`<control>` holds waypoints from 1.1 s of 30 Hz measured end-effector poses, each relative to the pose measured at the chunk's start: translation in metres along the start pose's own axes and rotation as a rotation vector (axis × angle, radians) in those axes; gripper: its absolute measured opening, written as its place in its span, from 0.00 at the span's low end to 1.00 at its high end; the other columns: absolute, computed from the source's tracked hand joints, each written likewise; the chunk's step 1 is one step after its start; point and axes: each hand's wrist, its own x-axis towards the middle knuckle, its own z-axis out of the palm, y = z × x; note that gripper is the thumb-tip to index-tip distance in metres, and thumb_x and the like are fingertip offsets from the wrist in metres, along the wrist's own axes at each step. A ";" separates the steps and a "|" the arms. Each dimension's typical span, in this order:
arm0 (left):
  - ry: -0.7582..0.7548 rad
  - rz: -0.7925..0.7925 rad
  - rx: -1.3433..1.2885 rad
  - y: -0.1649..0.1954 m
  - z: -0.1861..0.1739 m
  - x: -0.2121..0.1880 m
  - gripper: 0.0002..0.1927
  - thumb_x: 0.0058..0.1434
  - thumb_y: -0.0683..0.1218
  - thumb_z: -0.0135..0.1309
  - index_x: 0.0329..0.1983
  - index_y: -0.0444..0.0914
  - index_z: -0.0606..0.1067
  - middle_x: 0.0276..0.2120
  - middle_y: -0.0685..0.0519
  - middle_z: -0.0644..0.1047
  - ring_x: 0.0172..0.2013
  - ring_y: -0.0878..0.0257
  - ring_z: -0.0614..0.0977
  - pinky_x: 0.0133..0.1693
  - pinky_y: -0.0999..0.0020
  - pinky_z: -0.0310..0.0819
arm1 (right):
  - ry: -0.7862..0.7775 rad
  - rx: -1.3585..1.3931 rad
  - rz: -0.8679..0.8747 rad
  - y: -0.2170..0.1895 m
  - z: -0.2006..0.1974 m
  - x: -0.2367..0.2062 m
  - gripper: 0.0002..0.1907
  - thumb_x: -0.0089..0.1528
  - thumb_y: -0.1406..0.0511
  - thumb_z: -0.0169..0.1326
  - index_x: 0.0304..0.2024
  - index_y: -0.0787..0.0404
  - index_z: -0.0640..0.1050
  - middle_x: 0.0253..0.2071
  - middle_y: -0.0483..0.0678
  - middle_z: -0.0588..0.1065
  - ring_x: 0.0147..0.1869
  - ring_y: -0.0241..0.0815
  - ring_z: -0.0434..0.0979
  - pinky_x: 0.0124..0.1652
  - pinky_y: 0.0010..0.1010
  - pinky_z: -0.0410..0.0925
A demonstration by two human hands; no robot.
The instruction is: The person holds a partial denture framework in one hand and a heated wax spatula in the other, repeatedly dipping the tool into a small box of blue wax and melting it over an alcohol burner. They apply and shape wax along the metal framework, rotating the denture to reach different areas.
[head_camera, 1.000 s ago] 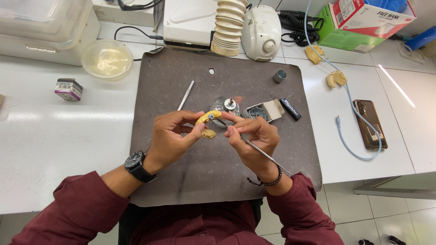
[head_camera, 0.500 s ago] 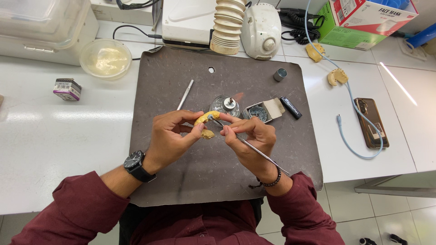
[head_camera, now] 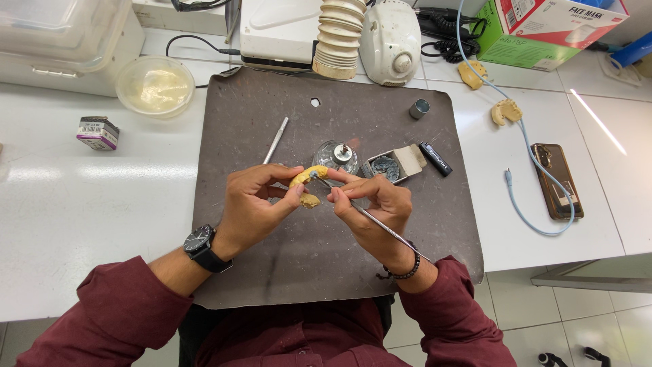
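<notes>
Over a dark mat [head_camera: 272,272] on the white desk [head_camera: 81,204], our left hand [head_camera: 255,207] pinches a yellow dental cast [head_camera: 302,180] while our right hand [head_camera: 373,207] grips a thin metal carving tool [head_camera: 380,228], its tip touching the cast; bracing fingers together likely steadies it.

A yellow dental cast [head_camera: 303,185] is showing between the hands, touched by a silver metal tool [head_camera: 380,228]. A dark grey-brown mat [head_camera: 272,285] is lying on a white worktop [head_camera: 75,224]. The sleeves [head_camera: 122,319] are showing maroon, the wristwatch [head_camera: 202,246] black. At upper right, a green, red and white box [head_camera: 543,30] is sitting; a pale blue cable [head_camera: 523,163] is trailing below it.
</notes>
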 end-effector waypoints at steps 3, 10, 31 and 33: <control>-0.013 -0.002 -0.001 -0.001 0.000 0.001 0.13 0.63 0.40 0.61 0.50 0.32 0.80 0.42 0.45 0.84 0.40 0.61 0.89 0.41 0.72 0.89 | -0.002 -0.011 0.001 0.000 0.000 0.000 0.08 0.63 0.76 0.60 0.34 0.65 0.73 0.33 0.54 0.82 0.51 0.54 0.86 0.56 0.43 0.80; -0.016 -0.018 0.001 -0.001 -0.001 0.000 0.13 0.62 0.40 0.61 0.50 0.31 0.79 0.41 0.45 0.84 0.40 0.61 0.89 0.41 0.72 0.89 | 0.010 0.005 0.008 0.001 -0.001 -0.002 0.09 0.63 0.78 0.59 0.33 0.64 0.73 0.31 0.52 0.81 0.48 0.52 0.87 0.54 0.41 0.81; -0.015 -0.008 -0.007 -0.002 0.000 -0.001 0.13 0.62 0.39 0.61 0.50 0.31 0.79 0.42 0.44 0.84 0.41 0.60 0.89 0.41 0.72 0.89 | -0.007 -0.064 -0.011 0.000 -0.001 -0.002 0.07 0.63 0.76 0.60 0.34 0.65 0.74 0.32 0.53 0.82 0.53 0.57 0.85 0.58 0.42 0.78; -0.022 -0.001 0.009 -0.003 0.000 0.000 0.13 0.62 0.39 0.61 0.49 0.31 0.79 0.41 0.45 0.84 0.40 0.61 0.89 0.41 0.72 0.89 | -0.010 -0.064 -0.004 0.001 -0.001 -0.002 0.07 0.63 0.76 0.60 0.34 0.65 0.74 0.32 0.53 0.82 0.52 0.56 0.85 0.57 0.41 0.79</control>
